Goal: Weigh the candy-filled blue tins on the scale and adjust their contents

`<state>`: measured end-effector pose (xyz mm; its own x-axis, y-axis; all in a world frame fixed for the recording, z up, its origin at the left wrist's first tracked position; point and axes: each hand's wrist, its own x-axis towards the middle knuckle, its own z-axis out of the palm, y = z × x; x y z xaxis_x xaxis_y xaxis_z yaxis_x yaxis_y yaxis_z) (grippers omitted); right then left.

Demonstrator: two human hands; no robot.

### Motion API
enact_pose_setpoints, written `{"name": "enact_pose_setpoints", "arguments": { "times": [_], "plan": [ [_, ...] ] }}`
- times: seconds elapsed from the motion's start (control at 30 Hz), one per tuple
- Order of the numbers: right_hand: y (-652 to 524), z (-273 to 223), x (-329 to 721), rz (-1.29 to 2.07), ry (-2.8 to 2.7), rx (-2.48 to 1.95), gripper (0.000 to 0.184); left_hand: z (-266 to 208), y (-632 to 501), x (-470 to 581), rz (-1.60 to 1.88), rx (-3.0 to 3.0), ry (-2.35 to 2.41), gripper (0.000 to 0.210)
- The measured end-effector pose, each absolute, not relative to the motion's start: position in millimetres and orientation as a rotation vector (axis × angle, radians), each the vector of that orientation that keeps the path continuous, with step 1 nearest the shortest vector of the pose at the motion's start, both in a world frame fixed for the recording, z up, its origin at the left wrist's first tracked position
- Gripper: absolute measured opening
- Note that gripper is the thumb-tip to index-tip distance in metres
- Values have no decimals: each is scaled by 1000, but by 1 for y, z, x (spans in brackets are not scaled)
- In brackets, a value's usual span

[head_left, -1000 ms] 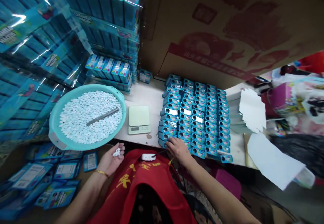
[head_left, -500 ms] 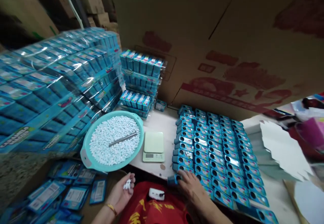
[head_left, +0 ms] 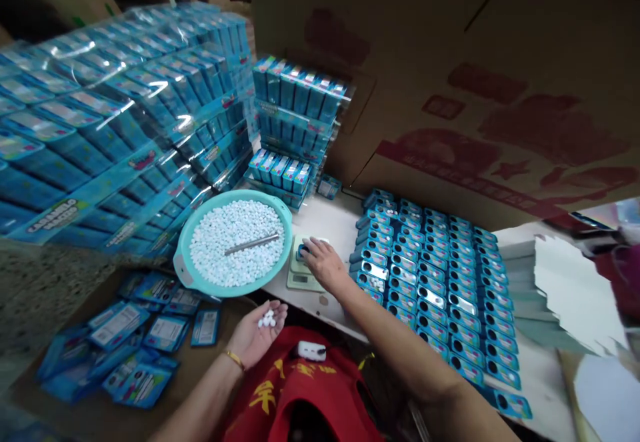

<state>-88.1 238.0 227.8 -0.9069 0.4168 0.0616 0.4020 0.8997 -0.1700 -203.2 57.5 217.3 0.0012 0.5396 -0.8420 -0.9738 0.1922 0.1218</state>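
Note:
My left hand [head_left: 254, 339] is cupped palm up near my lap, with several small white pellets [head_left: 269, 320] lying in it. A small blue box [head_left: 301, 252] is under the fingers of my right hand [head_left: 326, 267], which grips it on the pale green kitchen scale [head_left: 301, 281]. My hand hides most of that box. Left of the scale stands a turquoise basin [head_left: 181, 255] full of the same white pellets, with thin metal rods [head_left: 251, 245] lying on top. Rows of blue boxes [head_left: 433, 295] with round openings stand on the right; pellets show in a few.
Wrapped stacks of blue boxes [head_left: 115, 135] rise at the left and behind the basin. A large cardboard carton [head_left: 400, 49] walls off the back. Flat blue packs [head_left: 165, 332] lie in an open carton at lower left. White card sheets [head_left: 570, 289] are piled at right.
My right hand has moved left and forward from the near end of the box rows to the scale, carrying a blue box. My left hand still cups the pellets, its fingers now more spread.

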Motion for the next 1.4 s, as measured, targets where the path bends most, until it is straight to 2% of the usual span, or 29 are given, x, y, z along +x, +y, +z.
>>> {"name": "enact_pose_setpoints", "arguments": {
  "times": [0.1,0.27,0.43,0.83,1.0,1.23,1.4],
  "plan": [
    [182,235,-79,459,-2974,-526,31,215,61,-193,1334,-597,803,16],
    [121,233,-60,653,-3167,-372,27,205,54,-171,1232,-607,718,24],
    [123,221,-47,793,-3209,-291,19,197,46,-159,1117,-674,723,18],
    [159,229,-36,1095,-2854,-493,19,195,64,-161,1122,-540,819,13],
    [223,241,-50,904,-2715,-781,21,205,76,-174,1136,-478,887,18],
    [259,244,-88,474,-3010,-1006,23,203,68,-182,1192,-508,901,17],
    [261,233,-98,541,-2958,-977,24,200,65,-181,1209,-527,913,16]
  ]
}}
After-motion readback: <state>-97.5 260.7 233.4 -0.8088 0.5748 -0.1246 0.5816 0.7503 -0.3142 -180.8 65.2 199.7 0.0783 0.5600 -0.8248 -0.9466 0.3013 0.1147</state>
